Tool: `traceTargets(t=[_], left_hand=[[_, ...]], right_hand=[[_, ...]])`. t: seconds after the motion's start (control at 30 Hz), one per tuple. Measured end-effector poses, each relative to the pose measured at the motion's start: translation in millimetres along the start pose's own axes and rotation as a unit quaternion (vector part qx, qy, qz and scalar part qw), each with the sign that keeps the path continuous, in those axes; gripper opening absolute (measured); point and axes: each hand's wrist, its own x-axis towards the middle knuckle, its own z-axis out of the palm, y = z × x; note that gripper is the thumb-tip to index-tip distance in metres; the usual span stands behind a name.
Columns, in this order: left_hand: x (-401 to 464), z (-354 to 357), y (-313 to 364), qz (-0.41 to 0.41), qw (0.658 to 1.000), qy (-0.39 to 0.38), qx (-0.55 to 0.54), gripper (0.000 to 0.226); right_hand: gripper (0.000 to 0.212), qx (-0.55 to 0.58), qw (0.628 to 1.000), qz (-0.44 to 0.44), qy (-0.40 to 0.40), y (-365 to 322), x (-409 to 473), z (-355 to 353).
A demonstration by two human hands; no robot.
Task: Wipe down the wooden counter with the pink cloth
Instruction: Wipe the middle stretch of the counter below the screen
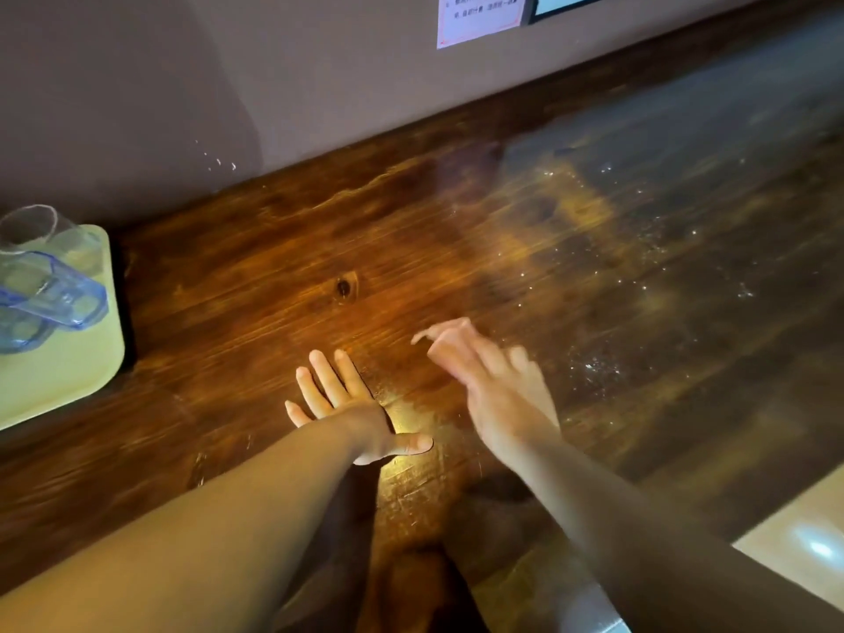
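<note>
The wooden counter (283, 276) runs from lower left to upper right along a grey wall. Its right half looks dull, with small bright specks scattered over it. My left hand (347, 404) lies flat on the wood near the front, fingers straight and spread, thumb out to the right. My right hand (484, 372) is beside it, slightly blurred, just above the surface with fingers loosely bent and nothing in it. No pink cloth is in view.
A pale yellow tray (68, 381) sits at the counter's left end with a clear glass (41, 230) and a blue-tinted plastic jug (50, 299) on it. A paper notice (479, 16) hangs on the wall. Tiled floor (794, 536) shows past the front edge at lower right.
</note>
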Motion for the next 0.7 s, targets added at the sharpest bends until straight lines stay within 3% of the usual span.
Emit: traceTargets(t=[0.13, 0.23, 0.33, 0.53, 0.57, 0.7], left_hand=[[-1, 1, 0, -0.003, 1.000, -0.004, 0.010, 0.161], [0, 2, 0, -0.007, 1.000, -0.001, 0.020, 0.162], [-1, 1, 3, -0.009, 1.000, -0.001, 0.025, 0.163], [-3, 2, 4, -0.016, 0.999, 0.003, 0.034, 0.165], [-3, 2, 4, -0.014, 0.999, 0.004, 0.032, 0.164], [-3, 1, 3, -0.011, 1.000, 0.010, 0.026, 0.163]], right_hand=[[0.087, 0.016, 0.986, 0.155, 0.051, -10, 9, 5], [0.082, 0.027, 0.997, 0.057, 0.038, -36, -24, 16], [0.078, 0.003, 0.999, -0.035, 0.015, -14, -27, 7], [0.076, 0.021, 0.981, 0.191, 0.041, -2, 2, 4], [0.077, 0.037, 0.981, 0.188, 0.031, -12, -6, 5], [0.080, 0.017, 0.999, 0.029, 0.028, -17, -46, 6]])
